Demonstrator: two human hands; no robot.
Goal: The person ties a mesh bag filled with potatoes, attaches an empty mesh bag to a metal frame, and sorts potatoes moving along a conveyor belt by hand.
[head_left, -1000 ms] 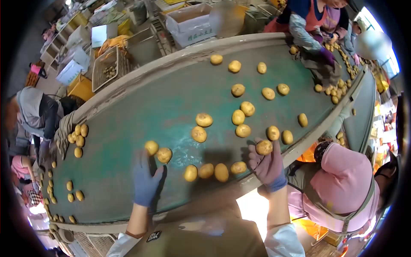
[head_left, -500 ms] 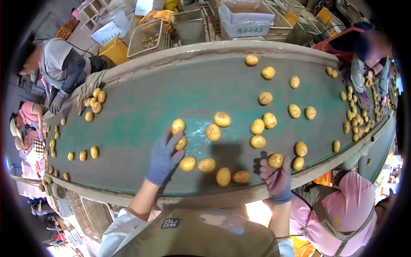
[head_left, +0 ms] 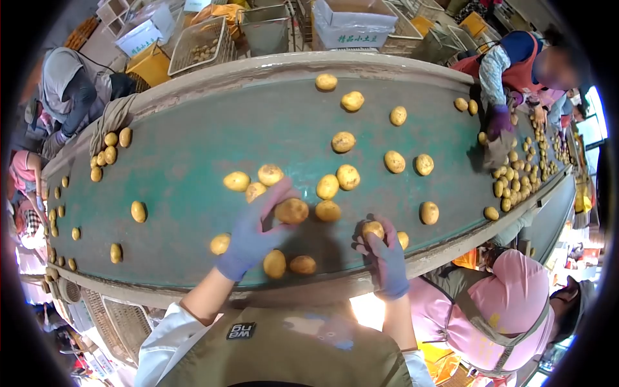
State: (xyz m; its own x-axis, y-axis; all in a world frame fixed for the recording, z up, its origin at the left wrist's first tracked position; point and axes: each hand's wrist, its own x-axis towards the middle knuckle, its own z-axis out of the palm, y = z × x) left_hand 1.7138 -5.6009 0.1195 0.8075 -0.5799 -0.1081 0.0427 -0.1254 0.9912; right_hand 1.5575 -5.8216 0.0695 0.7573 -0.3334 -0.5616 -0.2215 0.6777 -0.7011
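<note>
My left hand (head_left: 248,240), in a blue-purple glove, has its thumb and fingers curled round a brownish potato (head_left: 291,211) just above the green conveyor belt (head_left: 206,155). Beyond its fingers, a potato (head_left: 255,191) is partly covered by them. My right hand (head_left: 389,261), gloved alike, grips a smaller potato (head_left: 373,229) near the belt's front edge. Behind that hand another potato (head_left: 403,240) is half hidden. Between my hands and below lie a yellow potato (head_left: 275,264) and a darker one (head_left: 302,264).
Several potatoes are strewn along the belt, with a dense pile (head_left: 516,184) at the right. A co-worker's gloved hand (head_left: 499,122) reaches over it with a cloth. A person in pink (head_left: 509,290) stands close on my right. Crates (head_left: 203,48) and a box (head_left: 354,29) stand beyond the belt.
Most potatoes have shifted left in view. My left hand has moved slightly right and now has a potato; my right hand, still holding one, has come left. The far-right co-worker reaches over the belt.
</note>
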